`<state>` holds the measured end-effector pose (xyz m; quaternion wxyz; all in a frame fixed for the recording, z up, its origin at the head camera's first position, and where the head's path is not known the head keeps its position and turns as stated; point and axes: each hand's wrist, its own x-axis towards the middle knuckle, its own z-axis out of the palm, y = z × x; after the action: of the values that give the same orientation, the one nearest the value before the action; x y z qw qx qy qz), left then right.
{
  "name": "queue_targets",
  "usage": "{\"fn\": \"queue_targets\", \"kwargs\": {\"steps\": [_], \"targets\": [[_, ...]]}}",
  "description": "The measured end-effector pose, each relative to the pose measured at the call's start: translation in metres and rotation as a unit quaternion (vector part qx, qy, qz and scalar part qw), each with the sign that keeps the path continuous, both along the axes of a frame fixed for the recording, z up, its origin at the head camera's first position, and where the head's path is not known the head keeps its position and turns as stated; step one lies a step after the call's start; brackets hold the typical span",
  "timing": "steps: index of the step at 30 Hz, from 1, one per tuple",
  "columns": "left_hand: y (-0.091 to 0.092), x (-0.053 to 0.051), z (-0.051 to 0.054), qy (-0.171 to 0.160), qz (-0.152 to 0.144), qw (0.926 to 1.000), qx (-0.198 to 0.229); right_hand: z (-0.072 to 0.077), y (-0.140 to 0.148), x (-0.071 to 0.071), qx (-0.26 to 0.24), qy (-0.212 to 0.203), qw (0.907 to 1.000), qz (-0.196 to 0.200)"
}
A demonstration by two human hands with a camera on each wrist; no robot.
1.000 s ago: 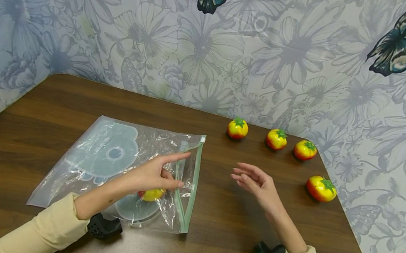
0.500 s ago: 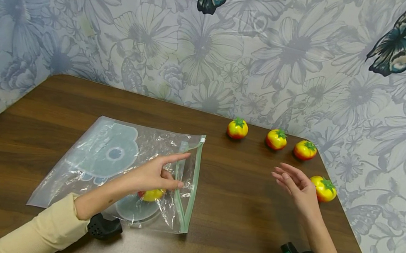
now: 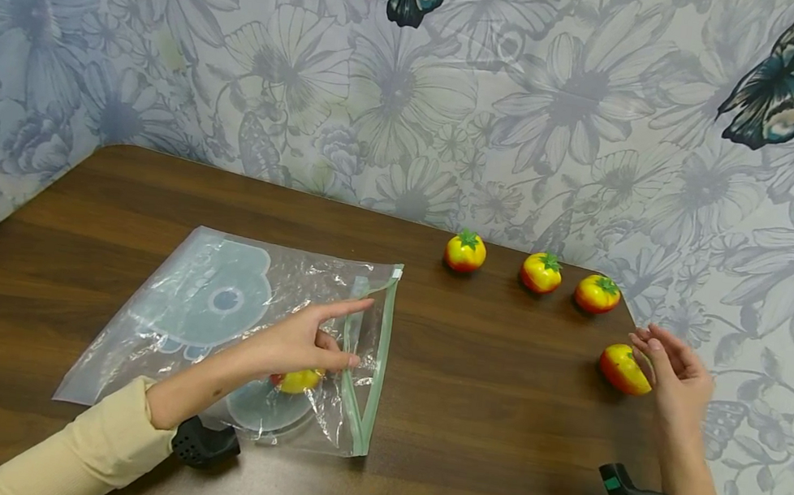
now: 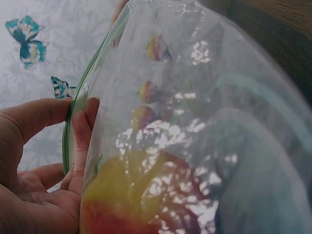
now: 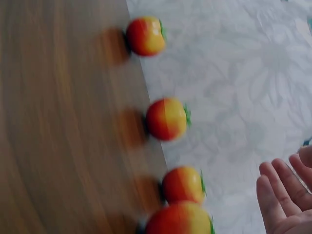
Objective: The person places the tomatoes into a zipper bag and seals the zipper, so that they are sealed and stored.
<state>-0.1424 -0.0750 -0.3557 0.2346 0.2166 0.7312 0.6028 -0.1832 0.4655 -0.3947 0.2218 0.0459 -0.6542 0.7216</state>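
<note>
My left hand [image 3: 294,342] lies over the mouth of a clear zip bag [image 3: 204,389], index finger and thumb spread at its green-edged opening. In the left wrist view that hand [image 4: 29,195] touches the green strip [image 4: 67,146], some fingers against the film. Inside the bag is a red-and-yellow toy fruit [image 3: 297,381]. My right hand [image 3: 683,386], fingers slightly bent and holding nothing, is beside the nearest loose fruit [image 3: 624,370], partly covering its right side. The right wrist view shows that hand [image 5: 287,200] apart from this fruit [image 5: 178,220].
Three more toy fruits, a left one [image 3: 465,252], a middle one [image 3: 540,273] and a right one [image 3: 597,293], stand along the back edge of the brown table [image 3: 462,451]. A flowered cloth [image 3: 414,94] with butterflies hangs behind.
My right hand has moved right across the table, passing over the nearest loose fruit to its right side. The left hand, bag and fruits have stayed put.
</note>
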Motion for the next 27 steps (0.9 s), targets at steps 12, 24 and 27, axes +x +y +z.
{"fn": "queue_targets", "kwargs": {"steps": [12,24,27], "targets": [[0.0,0.0,0.0,-0.001,-0.002,1.0,0.003,0.055,-0.044,0.034,-0.067,-0.068,0.987,-0.13],[0.0,0.0,0.0,-0.001,-0.001,1.0,0.003,0.029,-0.004,0.022,0.001,-0.305,0.9409,-0.147],[0.0,0.0,0.0,-0.002,-0.003,1.0,0.003,0.021,0.005,0.018,-0.011,-0.315,0.938,-0.144]]}}
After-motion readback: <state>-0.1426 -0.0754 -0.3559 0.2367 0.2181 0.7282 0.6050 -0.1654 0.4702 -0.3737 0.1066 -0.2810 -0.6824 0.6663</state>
